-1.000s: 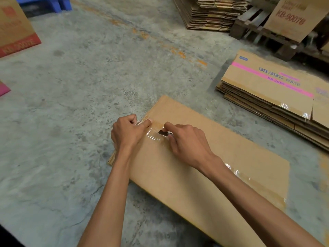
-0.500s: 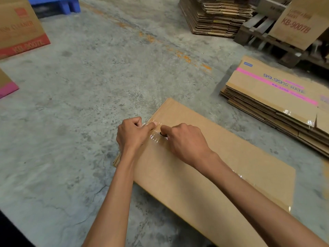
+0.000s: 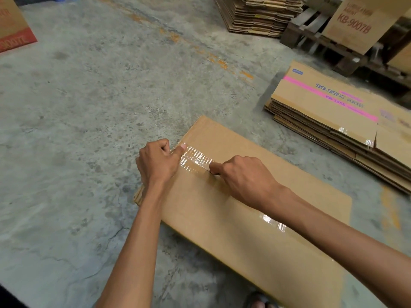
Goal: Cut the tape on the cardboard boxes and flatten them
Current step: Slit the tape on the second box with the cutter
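The left hand (image 3: 158, 165) pinches flat cardboard box (image 3: 244, 245) at glossy crinkled tape (image 3: 195, 160); right hand (image 3: 246, 181) grips dark blade (image 3: 210, 172).

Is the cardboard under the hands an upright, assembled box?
No, the cardboard lies flat on the concrete floor, with the thumb of the left hand pressing its clear tape.

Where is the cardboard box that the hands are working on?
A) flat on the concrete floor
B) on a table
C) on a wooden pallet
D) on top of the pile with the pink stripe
A: the flattened cardboard box lies directly on the grey concrete floor, apart from the wooden pallet and the pink-striped pile.
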Demonstrator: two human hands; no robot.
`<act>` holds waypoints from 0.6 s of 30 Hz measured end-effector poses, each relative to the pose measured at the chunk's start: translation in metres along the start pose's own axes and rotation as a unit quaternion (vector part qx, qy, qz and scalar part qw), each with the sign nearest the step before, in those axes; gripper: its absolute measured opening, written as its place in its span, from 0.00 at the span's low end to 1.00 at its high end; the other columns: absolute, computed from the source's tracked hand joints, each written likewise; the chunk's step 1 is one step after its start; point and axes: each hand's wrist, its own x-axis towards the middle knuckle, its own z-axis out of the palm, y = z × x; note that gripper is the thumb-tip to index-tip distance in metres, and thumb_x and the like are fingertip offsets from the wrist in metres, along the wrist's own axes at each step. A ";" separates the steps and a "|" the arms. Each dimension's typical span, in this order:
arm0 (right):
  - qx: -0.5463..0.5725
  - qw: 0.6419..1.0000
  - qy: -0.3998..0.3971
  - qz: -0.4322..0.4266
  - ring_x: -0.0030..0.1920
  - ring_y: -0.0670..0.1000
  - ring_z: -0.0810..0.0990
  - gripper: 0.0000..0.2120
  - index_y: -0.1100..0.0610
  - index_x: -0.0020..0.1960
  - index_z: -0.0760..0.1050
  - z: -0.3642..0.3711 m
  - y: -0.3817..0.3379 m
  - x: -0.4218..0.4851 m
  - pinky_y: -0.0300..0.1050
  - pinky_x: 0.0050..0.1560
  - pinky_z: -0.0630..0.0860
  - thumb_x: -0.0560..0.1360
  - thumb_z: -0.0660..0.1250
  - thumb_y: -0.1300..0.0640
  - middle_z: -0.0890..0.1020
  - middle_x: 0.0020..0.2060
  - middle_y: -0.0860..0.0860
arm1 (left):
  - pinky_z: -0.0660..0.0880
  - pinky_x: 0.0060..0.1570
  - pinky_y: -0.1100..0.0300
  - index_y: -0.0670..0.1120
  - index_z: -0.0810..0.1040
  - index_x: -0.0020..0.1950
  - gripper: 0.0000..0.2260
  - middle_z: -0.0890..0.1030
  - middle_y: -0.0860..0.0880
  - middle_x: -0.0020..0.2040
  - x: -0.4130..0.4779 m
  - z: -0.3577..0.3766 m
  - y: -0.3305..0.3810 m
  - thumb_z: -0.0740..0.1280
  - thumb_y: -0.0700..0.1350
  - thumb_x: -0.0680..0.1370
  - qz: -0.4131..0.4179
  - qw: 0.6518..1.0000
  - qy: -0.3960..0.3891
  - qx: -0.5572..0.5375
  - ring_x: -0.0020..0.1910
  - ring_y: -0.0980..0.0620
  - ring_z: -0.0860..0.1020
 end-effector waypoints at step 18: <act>0.210 0.951 0.160 0.161 0.31 0.49 0.73 0.07 0.48 0.57 0.73 0.066 0.026 -0.086 0.45 0.30 0.72 0.80 0.63 0.54 0.82 0.47 0.41 | 0.70 0.46 0.50 0.43 0.73 0.35 0.19 0.74 0.46 0.33 -0.010 0.012 0.016 0.64 0.59 0.75 0.043 0.985 0.027 0.168 0.37 0.43 0.72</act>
